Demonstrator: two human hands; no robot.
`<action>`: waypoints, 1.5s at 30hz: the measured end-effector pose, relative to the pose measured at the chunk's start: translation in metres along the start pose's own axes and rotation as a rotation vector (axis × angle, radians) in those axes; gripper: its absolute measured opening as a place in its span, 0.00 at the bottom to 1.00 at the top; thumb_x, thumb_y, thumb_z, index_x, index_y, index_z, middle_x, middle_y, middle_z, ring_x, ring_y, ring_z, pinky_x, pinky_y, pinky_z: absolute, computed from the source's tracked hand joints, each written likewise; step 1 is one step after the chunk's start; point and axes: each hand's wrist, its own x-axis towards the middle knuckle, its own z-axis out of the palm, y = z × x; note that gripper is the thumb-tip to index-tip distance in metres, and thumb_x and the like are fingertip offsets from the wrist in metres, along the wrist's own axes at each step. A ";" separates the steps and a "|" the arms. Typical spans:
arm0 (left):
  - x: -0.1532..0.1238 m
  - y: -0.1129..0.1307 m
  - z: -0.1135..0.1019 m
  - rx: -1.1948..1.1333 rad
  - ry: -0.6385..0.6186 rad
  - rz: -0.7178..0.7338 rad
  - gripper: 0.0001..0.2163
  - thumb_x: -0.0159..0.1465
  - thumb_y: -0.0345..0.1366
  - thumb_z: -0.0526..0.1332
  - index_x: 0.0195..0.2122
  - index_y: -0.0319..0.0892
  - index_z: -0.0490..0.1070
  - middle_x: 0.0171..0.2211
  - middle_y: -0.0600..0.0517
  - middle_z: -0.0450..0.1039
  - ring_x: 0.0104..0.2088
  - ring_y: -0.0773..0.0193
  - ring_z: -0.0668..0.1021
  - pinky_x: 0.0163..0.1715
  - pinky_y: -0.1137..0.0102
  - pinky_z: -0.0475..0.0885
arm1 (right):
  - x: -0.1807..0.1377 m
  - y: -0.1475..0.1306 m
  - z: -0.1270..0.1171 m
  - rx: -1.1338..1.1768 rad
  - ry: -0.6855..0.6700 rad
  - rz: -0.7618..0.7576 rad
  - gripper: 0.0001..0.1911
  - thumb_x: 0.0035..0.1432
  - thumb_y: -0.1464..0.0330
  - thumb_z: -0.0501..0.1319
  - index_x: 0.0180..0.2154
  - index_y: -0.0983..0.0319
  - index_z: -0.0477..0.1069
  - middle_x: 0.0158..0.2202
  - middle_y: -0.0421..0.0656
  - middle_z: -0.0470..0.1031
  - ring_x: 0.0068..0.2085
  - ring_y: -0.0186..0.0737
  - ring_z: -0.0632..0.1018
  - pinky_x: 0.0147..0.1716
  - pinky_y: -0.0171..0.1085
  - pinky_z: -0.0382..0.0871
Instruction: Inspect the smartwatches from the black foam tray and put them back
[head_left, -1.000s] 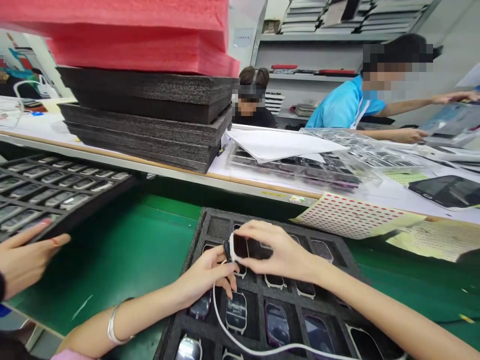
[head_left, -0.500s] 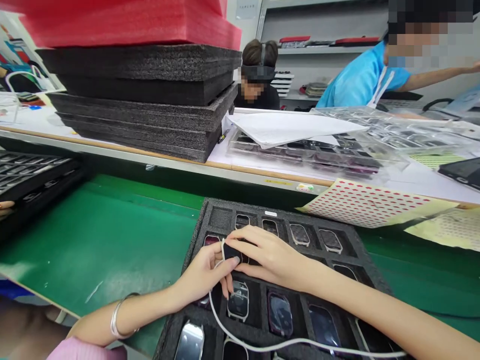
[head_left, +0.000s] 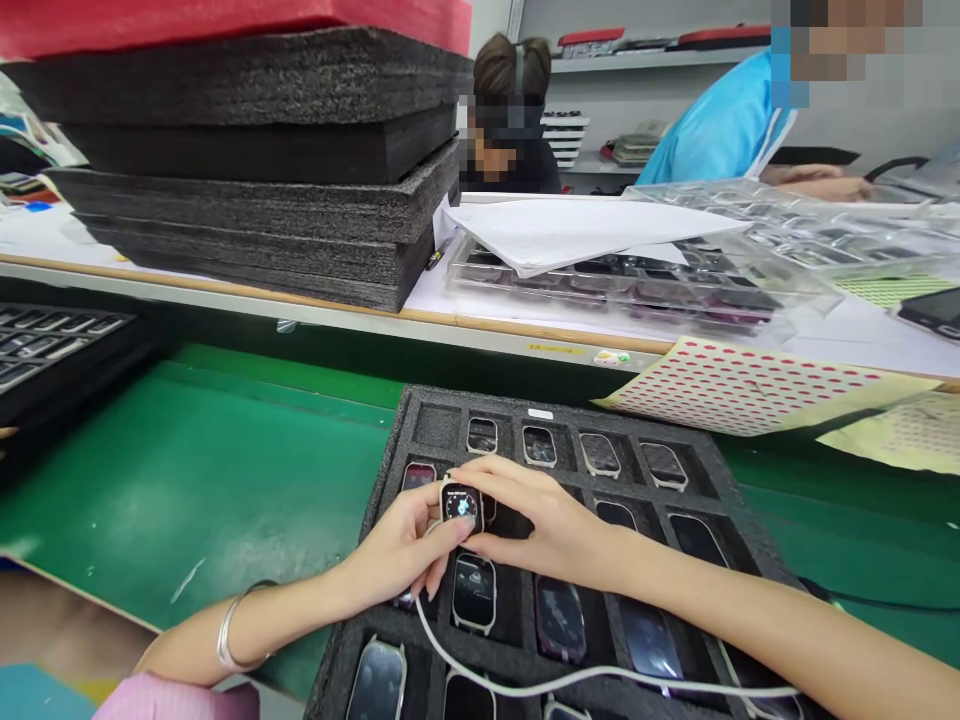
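A small smartwatch body without a strap is held above the foam tray, its screen lit with a round dial and a blue figure. My left hand grips it, thumb on the lower screen and fingers behind. My right hand pinches its right side, fingers along the top and thumb below. From under my left hand a white cable runs out and curves right across the tray. Whether it joins the watch's back is hidden. Beneath lies the black foam tray, with watch bodies such as a dark-screened one in its slots.
Left on the green bench is another black tray of watches. Behind, a shelf edge carries a tall stack of black foam, clear plastic trays and paper. A dotted sticker sheet hangs over it. Two people sit beyond.
The watch screen has gone from dark to lit with a dial. Both hands keep their hold on it. The view has tilted down slightly, and the person in blue has lowered an arm.
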 end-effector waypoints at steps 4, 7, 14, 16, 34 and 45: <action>0.000 -0.003 -0.001 0.037 -0.012 -0.006 0.17 0.62 0.45 0.58 0.44 0.37 0.65 0.11 0.62 0.62 0.08 0.75 0.60 0.08 0.82 0.56 | -0.001 0.001 0.001 0.036 0.002 0.018 0.26 0.57 0.71 0.62 0.57 0.61 0.61 0.48 0.48 0.69 0.48 0.41 0.72 0.47 0.38 0.70; 0.000 -0.004 -0.001 0.065 -0.014 -0.004 0.16 0.63 0.45 0.57 0.44 0.37 0.64 0.11 0.62 0.61 0.08 0.75 0.60 0.08 0.82 0.55 | -0.002 0.002 0.001 0.032 0.005 0.012 0.26 0.57 0.71 0.63 0.57 0.62 0.61 0.48 0.48 0.69 0.48 0.41 0.72 0.47 0.38 0.70; 0.001 -0.004 0.004 0.105 0.022 0.069 0.14 0.64 0.42 0.56 0.46 0.39 0.65 0.18 0.62 0.56 0.12 0.77 0.59 0.11 0.80 0.53 | -0.006 0.003 0.005 -0.165 -0.006 -0.048 0.27 0.61 0.65 0.60 0.58 0.65 0.58 0.49 0.53 0.68 0.48 0.45 0.71 0.45 0.42 0.70; 0.000 -0.003 0.004 0.125 0.023 0.092 0.14 0.65 0.42 0.55 0.49 0.40 0.64 0.21 0.60 0.59 0.15 0.76 0.61 0.14 0.79 0.56 | -0.003 0.000 0.001 -0.261 -0.024 -0.045 0.24 0.60 0.65 0.61 0.56 0.66 0.61 0.49 0.53 0.68 0.48 0.47 0.71 0.46 0.45 0.69; 0.006 -0.012 0.000 0.033 -0.085 0.124 0.13 0.61 0.36 0.62 0.44 0.41 0.63 0.29 0.57 0.60 0.22 0.76 0.61 0.21 0.78 0.58 | 0.075 0.042 -0.009 -0.370 -0.066 0.210 0.16 0.55 0.68 0.65 0.46 0.66 0.72 0.44 0.52 0.71 0.44 0.50 0.71 0.44 0.48 0.65; 0.010 -0.001 0.010 -0.108 -0.223 0.001 0.13 0.60 0.39 0.61 0.41 0.41 0.60 0.31 0.56 0.66 0.15 0.78 0.67 0.11 0.80 0.60 | 0.033 0.035 -0.038 -0.703 -0.319 0.318 0.16 0.60 0.67 0.61 0.48 0.68 0.71 0.42 0.53 0.70 0.41 0.49 0.73 0.40 0.43 0.67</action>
